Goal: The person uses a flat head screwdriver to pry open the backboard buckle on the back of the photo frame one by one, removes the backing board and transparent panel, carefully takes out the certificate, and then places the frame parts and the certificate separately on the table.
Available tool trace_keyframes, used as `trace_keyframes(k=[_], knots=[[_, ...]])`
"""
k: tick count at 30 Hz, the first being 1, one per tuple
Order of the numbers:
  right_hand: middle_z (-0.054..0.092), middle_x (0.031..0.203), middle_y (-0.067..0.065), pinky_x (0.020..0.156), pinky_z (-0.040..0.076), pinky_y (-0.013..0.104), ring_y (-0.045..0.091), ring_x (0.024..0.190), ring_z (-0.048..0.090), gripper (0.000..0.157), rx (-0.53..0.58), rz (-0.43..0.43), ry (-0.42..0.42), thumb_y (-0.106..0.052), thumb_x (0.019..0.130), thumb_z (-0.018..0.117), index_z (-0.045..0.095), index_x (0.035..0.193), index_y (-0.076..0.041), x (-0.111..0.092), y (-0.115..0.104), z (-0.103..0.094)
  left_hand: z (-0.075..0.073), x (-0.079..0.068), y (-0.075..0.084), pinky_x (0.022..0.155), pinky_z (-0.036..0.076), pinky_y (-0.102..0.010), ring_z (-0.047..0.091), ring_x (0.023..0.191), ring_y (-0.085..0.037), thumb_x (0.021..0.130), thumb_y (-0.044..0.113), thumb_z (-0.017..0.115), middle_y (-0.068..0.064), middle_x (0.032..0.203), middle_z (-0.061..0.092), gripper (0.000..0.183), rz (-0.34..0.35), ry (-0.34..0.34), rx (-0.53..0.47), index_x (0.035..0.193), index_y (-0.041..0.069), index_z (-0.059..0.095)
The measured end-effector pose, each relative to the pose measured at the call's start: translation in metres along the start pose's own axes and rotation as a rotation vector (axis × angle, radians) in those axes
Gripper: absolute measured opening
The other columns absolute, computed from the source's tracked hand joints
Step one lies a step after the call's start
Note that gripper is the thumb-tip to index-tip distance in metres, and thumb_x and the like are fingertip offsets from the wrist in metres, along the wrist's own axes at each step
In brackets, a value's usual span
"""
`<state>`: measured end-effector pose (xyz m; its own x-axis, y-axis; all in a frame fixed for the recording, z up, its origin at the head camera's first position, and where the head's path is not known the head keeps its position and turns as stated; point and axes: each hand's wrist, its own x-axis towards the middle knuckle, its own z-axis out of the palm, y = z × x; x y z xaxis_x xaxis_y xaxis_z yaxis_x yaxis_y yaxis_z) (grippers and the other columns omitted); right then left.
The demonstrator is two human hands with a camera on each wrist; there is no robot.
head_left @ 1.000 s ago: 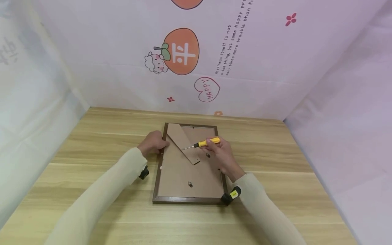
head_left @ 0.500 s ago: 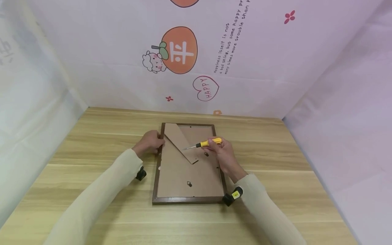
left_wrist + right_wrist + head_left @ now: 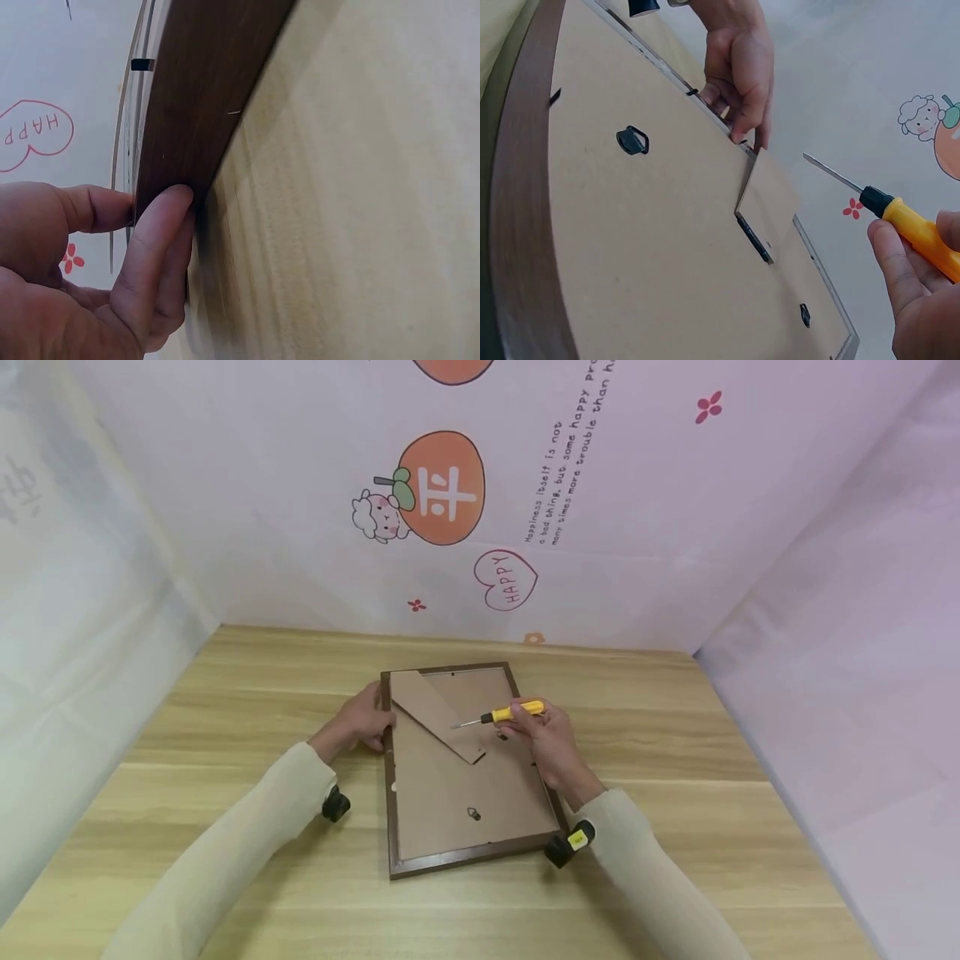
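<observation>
A brown picture frame (image 3: 392, 827) lies back side up on the wooden table, turned a little askew. Its tan backing board (image 3: 435, 810) carries a slanted easel stand (image 3: 438, 714) and small black hanging hooks, one hook (image 3: 474, 814) near the bottom. My left hand (image 3: 363, 718) grips the frame's left side; in the left wrist view, thumb and fingers (image 3: 154, 247) pinch its brown edge. Above the board, my right hand (image 3: 551, 739) holds a screwdriver (image 3: 907, 225) by its yellow handle. The metal tip points left, overlapping the stand in the head view and apart from it in the right wrist view.
The wooden table (image 3: 262, 710) reaches a white printed backdrop (image 3: 315, 568) behind, with white sheets on the left and right. Black cameras sit on both wrists, the right one (image 3: 570, 843) overlapping the frame's lower right corner.
The frame has turned counterclockwise, its far end shifting left and its near right corner rising in view. My left hand moved slightly left with it. The right hand and screwdriver barely moved.
</observation>
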<state>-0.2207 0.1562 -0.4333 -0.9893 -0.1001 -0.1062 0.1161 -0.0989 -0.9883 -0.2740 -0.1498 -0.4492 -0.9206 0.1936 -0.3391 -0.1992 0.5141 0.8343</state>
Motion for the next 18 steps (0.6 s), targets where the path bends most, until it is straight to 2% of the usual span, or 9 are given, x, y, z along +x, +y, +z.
trace_keyframes(k=[2, 6, 9, 18], knots=[[0.069, 0.109, 0.009, 0.093, 0.055, 0.029, 0.011, 0.094, 0.072, 0.043, -0.004, -0.002, 0.003, -0.022, 0.1, 0.056, 0.045, 0.131, 0.006, 0.0, 0.0004, -0.0002, 0.0005, -0.0029, -0.0017, 0.059, 0.061, -0.034, 0.06, 0.054, -0.017, 0.091, 0.004, 0.053, -0.019, 0.088, 0.06, 0.089, -0.01, 0.004, -0.019, 0.159, 0.016, -0.003], [0.07, 0.107, 0.007, 0.096, 0.054, 0.033, 0.01, 0.093, 0.072, 0.041, -0.016, -0.011, 0.005, -0.021, 0.1, 0.056, 0.046, 0.129, 0.006, 0.0002, 0.0, -0.0013, 0.0001, -0.006, -0.0027, 0.06, 0.061, -0.034, 0.056, 0.051, -0.015, 0.092, 0.006, 0.054, -0.013, 0.083, 0.055, 0.097, -0.039, 0.011, -0.019, 0.156, 0.023, -0.017], [0.07, 0.104, 0.005, 0.097, 0.053, 0.035, 0.01, 0.092, 0.073, 0.04, -0.013, -0.012, 0.007, -0.019, 0.101, 0.055, 0.045, 0.128, 0.008, 0.0005, 0.0, -0.0022, 0.0, -0.0067, -0.003, 0.06, 0.061, -0.035, 0.056, 0.049, -0.014, 0.092, 0.008, 0.055, -0.007, 0.072, 0.052, 0.1, -0.062, 0.018, -0.011, 0.155, 0.024, -0.021], [0.07, 0.104, 0.005, 0.102, 0.049, 0.04, 0.013, 0.095, 0.073, 0.044, -0.011, -0.009, 0.01, -0.02, 0.1, 0.056, 0.043, 0.13, 0.009, 0.0027, 0.0014, -0.0042, 0.0015, -0.0094, 0.0009, 0.056, 0.06, -0.035, 0.047, 0.043, -0.011, 0.087, 0.005, 0.054, 0.0, 0.061, 0.045, 0.105, -0.097, 0.008, -0.035, 0.152, 0.02, -0.027]])
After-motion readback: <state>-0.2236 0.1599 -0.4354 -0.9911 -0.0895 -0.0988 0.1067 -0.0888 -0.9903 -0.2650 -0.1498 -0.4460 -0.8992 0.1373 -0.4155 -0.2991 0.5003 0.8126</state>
